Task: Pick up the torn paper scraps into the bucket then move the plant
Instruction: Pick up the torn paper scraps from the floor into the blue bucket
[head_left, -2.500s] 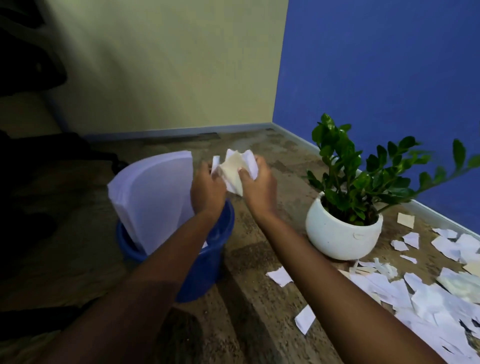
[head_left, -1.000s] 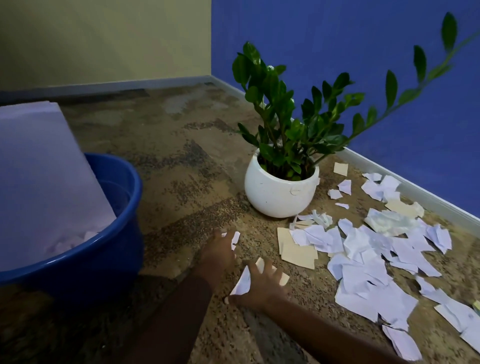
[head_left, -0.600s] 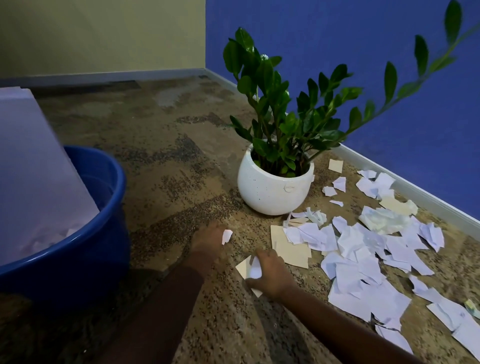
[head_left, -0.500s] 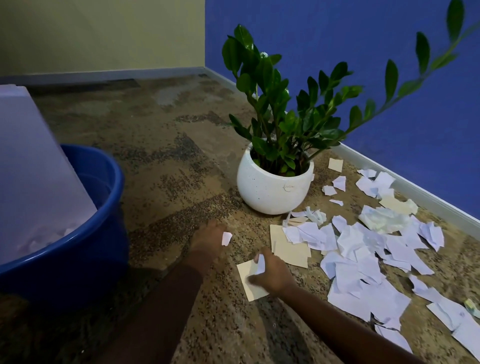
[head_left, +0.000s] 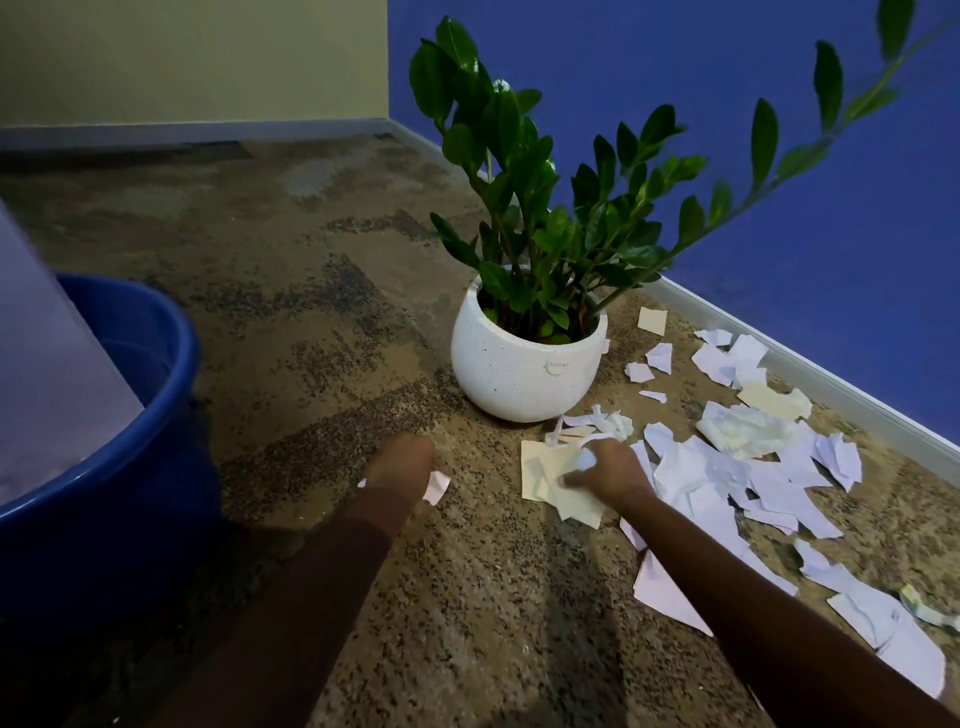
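Torn paper scraps (head_left: 737, 483), white and cream, lie strewn over the speckled floor at the right. A green plant in a round white pot (head_left: 524, 369) stands just beyond them. At the left edge is the blue bucket (head_left: 104, 467), with a large white sheet (head_left: 47, 364) standing in it. My right hand (head_left: 605, 470) is closed on a few scraps, one white and one cream, and rests on cream pieces (head_left: 550, 483) in front of the pot. Low on the floor, my left hand (head_left: 402, 462) holds a small white scrap (head_left: 436, 486).
A grey skirting board (head_left: 810, 379) runs along the blue wall behind the scraps, and a yellow wall closes the far side. The plant's long stem (head_left: 779, 156) arches up to the right, over the scattered paper.
Both hands came down from the bucket to the floor. My right hand has moved right with its scraps to the cream pieces near the pot. My left hand has stayed by the small scrap.
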